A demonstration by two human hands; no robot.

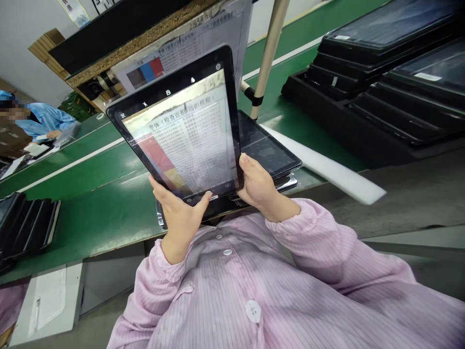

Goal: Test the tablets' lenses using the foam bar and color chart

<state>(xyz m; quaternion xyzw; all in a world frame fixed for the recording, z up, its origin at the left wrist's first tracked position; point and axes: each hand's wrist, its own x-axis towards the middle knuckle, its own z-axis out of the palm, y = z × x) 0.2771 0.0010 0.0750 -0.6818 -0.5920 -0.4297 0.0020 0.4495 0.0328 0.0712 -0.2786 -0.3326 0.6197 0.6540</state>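
Note:
Between my two hands I hold a black-framed tablet [185, 135], tilted up. Its screen shows a camera view of a printed chart with text and colour blocks. My left hand [178, 213] grips the lower left corner, thumb on the bottom of the screen. My right hand [257, 184] is closed round the lower right edge. Behind the tablet, a printed sheet [181, 51] with colour patches is fixed below a board. Another tablet [269, 148] lies on the bench beneath, on top of a further device, partly hidden by the held tablet and my right hand.
Black trays [381, 97] with tablets fill the right side. A white foam strip [327, 167] lies at the green bench's [105, 194] edge. A beige post [271, 53] rises behind. Stacked black devices [29, 223] stand at left. A person in blue [47, 118] works across the bench.

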